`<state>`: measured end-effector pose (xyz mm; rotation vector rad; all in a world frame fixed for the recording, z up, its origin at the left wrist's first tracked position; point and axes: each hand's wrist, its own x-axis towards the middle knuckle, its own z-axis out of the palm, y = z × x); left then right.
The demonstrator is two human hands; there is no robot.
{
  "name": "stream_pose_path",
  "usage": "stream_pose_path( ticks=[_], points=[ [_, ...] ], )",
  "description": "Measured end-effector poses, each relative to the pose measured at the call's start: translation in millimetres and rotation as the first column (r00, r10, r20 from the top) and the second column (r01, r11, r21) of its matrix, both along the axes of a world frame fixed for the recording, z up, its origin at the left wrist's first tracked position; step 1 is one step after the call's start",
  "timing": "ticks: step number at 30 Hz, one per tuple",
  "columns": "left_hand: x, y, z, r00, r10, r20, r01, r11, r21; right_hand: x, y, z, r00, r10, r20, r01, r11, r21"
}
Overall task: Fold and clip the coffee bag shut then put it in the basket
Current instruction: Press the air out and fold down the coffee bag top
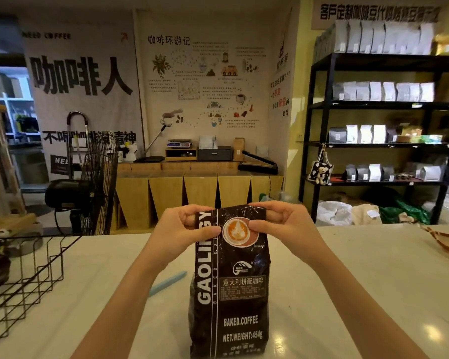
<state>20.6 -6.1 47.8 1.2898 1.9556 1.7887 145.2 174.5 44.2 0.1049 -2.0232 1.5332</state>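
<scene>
Coffee bag: stood upright on the white tabletop, its top rolled over toward the front.
Left hand: pinched on the folded top's left end, thumb on the front.
Right hand: pinched on the right end likewise.
Clip: a light blue bar, laid on the tabletop left of the bag.
Wire basket: set at the left edge; dark contents are partly seen and cannot be identified.
</scene>
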Motion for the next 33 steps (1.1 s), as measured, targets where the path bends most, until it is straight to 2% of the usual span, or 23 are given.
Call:
stream_pose_path(
  ticks=[10,17,23,27,33],
  points=[
    [3,-2,4,0.998,0.010,0.057,-0.012,1.000,0.027,5,0,5,0.995,-0.086,-0.043,0.089,0.993,0.081],
    [0,-5,3,0.991,0.114,-0.073,-0.114,0.993,-0.001,0,1,4,0.981,-0.192,-0.020,0.193,0.962,0.193],
    [7,-2,2,0.976,-0.112,0.186,0.108,0.994,0.034,-1,-5,1,1.000,0.026,0.009,-0.026,1.000,-0.008],
    [10,3,0,0.949,-0.117,0.294,0.091,0.991,0.099,-4,-10,-3,0.999,0.022,0.039,-0.019,0.996,-0.091],
    [11,7,-4,0.932,-0.092,0.352,0.044,0.989,0.142,-4,-13,-1,0.999,0.028,0.041,-0.023,0.993,-0.119]
  ],
)
